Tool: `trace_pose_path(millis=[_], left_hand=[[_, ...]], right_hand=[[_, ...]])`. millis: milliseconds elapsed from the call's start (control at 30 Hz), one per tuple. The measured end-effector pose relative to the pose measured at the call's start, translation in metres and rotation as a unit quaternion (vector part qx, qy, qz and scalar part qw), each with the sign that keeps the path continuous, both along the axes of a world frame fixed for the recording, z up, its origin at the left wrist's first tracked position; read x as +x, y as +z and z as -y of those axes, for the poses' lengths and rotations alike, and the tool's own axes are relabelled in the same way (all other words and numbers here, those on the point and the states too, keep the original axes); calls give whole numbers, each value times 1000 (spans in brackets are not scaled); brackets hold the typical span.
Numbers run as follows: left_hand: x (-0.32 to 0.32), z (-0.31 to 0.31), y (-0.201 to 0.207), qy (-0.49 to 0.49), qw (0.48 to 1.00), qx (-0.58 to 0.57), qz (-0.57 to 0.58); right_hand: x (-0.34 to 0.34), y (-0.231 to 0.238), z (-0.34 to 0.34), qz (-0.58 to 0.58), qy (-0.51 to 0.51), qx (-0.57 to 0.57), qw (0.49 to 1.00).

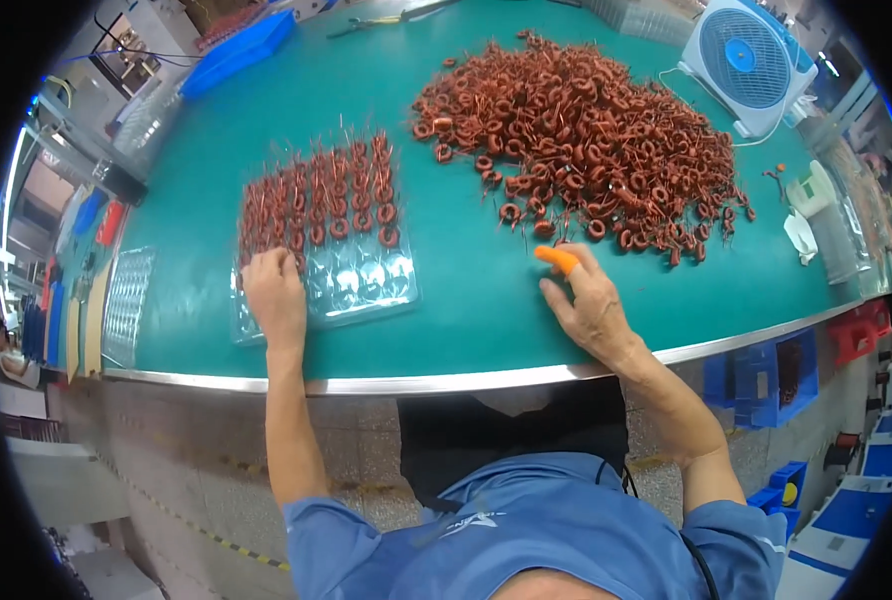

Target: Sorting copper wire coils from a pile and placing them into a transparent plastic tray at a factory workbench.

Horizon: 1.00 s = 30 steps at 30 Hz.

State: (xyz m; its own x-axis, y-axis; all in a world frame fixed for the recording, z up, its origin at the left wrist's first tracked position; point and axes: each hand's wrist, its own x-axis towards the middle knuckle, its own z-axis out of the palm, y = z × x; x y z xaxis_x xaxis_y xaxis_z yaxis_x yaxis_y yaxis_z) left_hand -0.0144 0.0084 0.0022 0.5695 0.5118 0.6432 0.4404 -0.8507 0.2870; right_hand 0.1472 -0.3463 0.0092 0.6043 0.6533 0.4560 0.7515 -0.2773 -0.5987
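A clear plastic tray (366, 285) on the table holds rows of copper-wound ring coils (338, 190) with upright wire ends; its near cups hold none. My left hand (277, 295) is over the tray's near left part, fingers bent down and closed at a coil, which they mostly hide. On the right, a large heap of the same coils (586, 130) lies loose. My right hand (594, 305) is at the heap's near edge, an orange finger cot (556, 258) on one finger. Its thumb stands apart from the fingers, with no coil visible between them.
A white and blue fan (744, 55) stands at the back right of the green table (466, 320). At the far left are a blue bin (238, 52) and pliers (391, 18). Another clear tray (128, 300) lies at the left edge. Blue crates (766, 380) stand below the table's right side.
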Motion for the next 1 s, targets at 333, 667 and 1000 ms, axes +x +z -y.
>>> trace_pose_path(millis=[333,667,1000], left_hand=[[-7,5,-3,0,999,-36,38],[-7,4,-6,-12,997,5,80],[-10,9,-5,-35,995,-16,88]], right_hand=[[1,-1,1,-37,-17,51,998],[27,0,-26,288,10,8,958],[63,-17,-36,346,49,-17,937]])
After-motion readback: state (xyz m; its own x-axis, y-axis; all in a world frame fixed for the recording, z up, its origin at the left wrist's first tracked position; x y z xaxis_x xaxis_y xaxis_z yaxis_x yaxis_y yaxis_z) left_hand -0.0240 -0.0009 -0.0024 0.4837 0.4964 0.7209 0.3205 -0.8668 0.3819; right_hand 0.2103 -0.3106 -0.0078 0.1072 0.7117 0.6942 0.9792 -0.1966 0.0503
